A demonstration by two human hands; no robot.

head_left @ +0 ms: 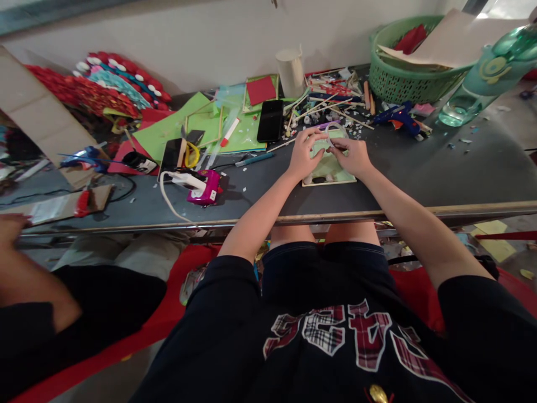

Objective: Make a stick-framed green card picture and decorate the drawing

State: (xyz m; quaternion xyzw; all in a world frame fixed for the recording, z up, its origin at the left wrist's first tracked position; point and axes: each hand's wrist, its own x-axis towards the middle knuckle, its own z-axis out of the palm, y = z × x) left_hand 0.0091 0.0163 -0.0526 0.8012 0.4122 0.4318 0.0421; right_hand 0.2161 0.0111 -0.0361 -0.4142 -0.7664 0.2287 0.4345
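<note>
A pale green panel [335, 167] with a light stick border lies flat before me, several small white and dark stones [319, 179] along its near edge. Above its far part is a clear ring [342, 130] that resembles a roll of tape. My left hand [307, 152] curves over the panel's left side, its fingertips closed at the ring's left edge. On the other side, my right hand [351, 155] pinches the ring's near edge between thumb and fingers. The fingers partly hide the contact points.
A black phone [270, 121], a pile of sticks and scraps [331, 99] and a white cup [291, 71] lie beyond. Rightward are a blue glue gun [403, 118], a green basket [398, 84] and a bottle [474, 84]. A magenta power adapter [205, 188] and a co-worker's arm [33, 268] are leftward.
</note>
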